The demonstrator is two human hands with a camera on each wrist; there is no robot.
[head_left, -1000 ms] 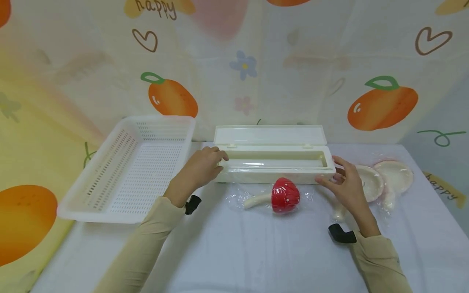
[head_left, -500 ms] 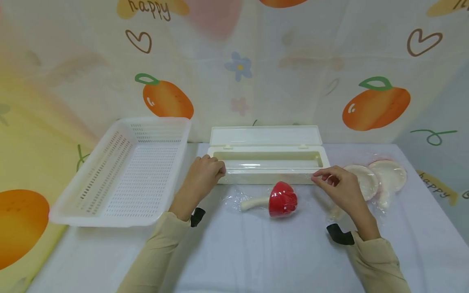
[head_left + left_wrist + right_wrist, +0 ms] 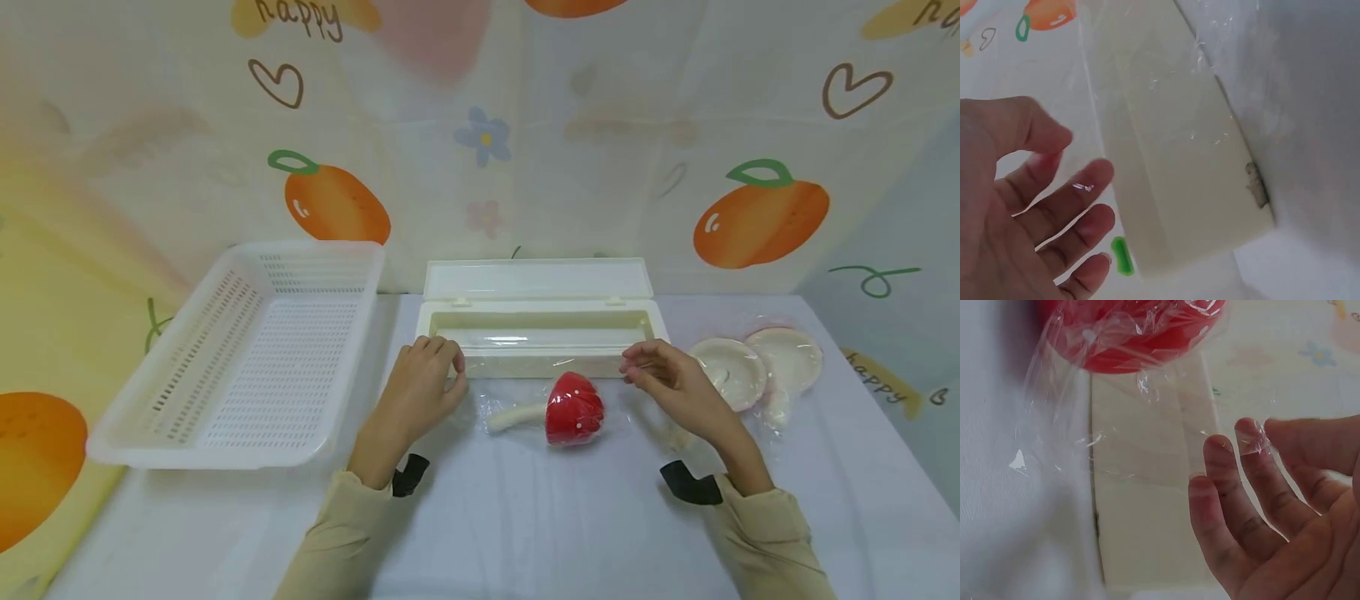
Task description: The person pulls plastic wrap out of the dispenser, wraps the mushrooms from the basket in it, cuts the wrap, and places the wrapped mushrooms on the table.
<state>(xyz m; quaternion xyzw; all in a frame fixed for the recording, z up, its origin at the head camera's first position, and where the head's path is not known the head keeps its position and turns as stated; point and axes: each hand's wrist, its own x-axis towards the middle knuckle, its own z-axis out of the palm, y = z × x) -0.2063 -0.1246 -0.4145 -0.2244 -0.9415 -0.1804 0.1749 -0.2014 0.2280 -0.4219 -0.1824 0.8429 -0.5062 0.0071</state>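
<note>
In the head view, my left hand [image 3: 426, 377] and right hand [image 3: 678, 387] are at the two front corners of a long white cling film dispenser [image 3: 540, 365], its lid up. Each hand pinches clear cling film [image 3: 1147, 456] between thumb and index finger; the other fingers are loosely bent. The film stretches between the hands in front of the dispenser, its edges hard to see. Just nearer on the table lies a red mushroom-shaped piece [image 3: 576, 408] with white dots and a pale handle, in clear wrap.
A white perforated basket [image 3: 217, 454] stands on the left. To the right, beside my right hand, lie two pale spoon-like dishes, one round dish [image 3: 731, 371] partly overlapping the other dish [image 3: 787, 354], with clear wrap around them. A patterned cloth [image 3: 585, 200] hangs behind the table.
Both hands have come from the dispenser's ends to its front and slightly toward me, now pinching the film. The right fingers closed from a wider spread. The head view shifted a little.
</note>
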